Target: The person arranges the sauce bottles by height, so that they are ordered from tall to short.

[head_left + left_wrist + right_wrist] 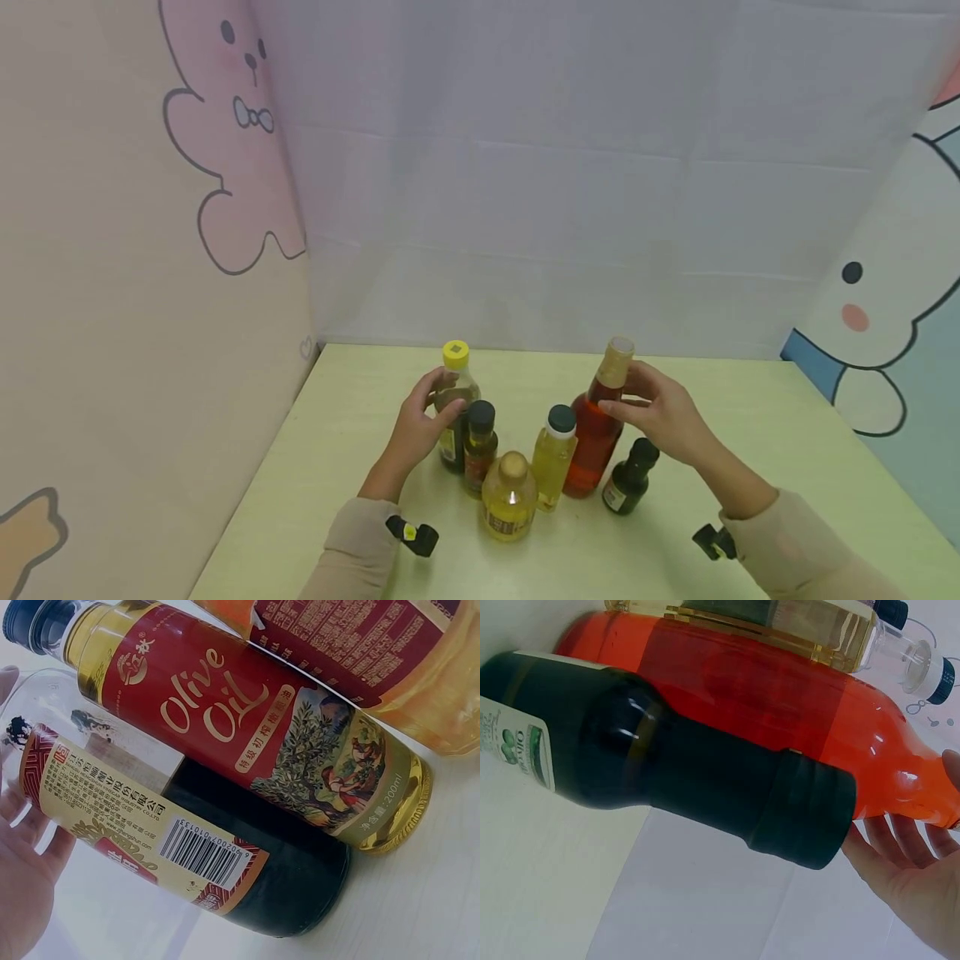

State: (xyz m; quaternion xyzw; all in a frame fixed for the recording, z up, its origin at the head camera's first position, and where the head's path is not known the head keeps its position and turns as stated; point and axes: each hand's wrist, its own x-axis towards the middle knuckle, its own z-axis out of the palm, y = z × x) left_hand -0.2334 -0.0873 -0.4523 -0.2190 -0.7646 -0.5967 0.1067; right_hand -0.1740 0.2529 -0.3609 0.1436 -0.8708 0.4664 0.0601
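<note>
— Grip status?
— Two holds, apart: the left hand (417, 427) curls round the yellow-capped bottle (453, 443); the right hand (670, 410) grips the red bottle (595, 442) by its neck.
— Why high?
— Likely the olive oil bottle (480, 457) and small dark bottle (631, 477) crowd below; all stand on the table (300, 500).

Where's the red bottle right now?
In the head view, right of centre: the red bottle is just left of the small dark bottle, its neck in the right hand.
</note>
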